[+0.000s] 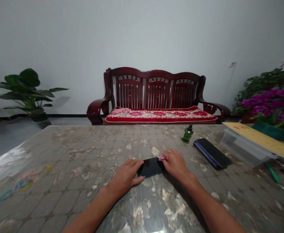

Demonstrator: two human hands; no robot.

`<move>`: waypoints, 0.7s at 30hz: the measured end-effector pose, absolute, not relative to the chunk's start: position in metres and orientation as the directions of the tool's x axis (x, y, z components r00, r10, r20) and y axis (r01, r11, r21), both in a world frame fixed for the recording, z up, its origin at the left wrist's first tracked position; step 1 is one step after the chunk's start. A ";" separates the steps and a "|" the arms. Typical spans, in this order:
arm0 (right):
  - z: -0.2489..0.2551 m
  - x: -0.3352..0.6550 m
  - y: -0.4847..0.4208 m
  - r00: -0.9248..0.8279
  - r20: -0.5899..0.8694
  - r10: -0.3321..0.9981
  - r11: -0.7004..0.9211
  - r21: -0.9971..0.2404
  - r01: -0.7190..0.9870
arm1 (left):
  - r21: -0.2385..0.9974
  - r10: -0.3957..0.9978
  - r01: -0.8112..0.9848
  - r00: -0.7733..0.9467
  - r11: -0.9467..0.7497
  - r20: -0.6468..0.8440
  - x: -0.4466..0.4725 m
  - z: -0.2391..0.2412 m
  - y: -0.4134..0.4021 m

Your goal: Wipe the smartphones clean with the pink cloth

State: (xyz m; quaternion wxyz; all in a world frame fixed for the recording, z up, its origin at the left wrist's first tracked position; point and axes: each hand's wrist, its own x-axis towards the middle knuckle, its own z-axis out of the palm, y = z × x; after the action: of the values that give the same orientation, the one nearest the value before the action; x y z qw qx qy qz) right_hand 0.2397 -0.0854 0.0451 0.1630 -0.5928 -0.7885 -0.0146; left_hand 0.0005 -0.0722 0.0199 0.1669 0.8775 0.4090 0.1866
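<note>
A black phone (150,167) lies flat on the patterned table (88,168), screen up, between my two hands. My left hand (126,176) rests on the table with its fingers curled against the phone's left end, steadying it. My right hand (174,162) sits at the phone's right end, fingers closed in a pinch on a small pink thing (161,158), perhaps a cloth or wipe, at the phone's top right corner.
A second dark phone (212,153) and a small green bottle (187,134) lie to the right. A clear plastic box with a yellow lid (251,142) and a green pen (273,173) lie further right. Coloured rubber bands (16,187) dot the left. A red wooden bench (156,97) stands behind.
</note>
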 end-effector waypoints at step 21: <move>0.039 0.226 -0.098 -0.053 0.573 0.818 0.279 -0.314 0.908 | 0.300 0.852 0.810 0.522 -0.504 0.021 0.020 0.047 -0.058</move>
State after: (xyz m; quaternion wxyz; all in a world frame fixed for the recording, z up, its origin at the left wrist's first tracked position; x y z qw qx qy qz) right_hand 0.2261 -0.0977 0.0392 0.3423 -0.5970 -0.7226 -0.0654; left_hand 0.0198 -0.0578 0.0472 0.1273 0.8631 0.4815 0.0834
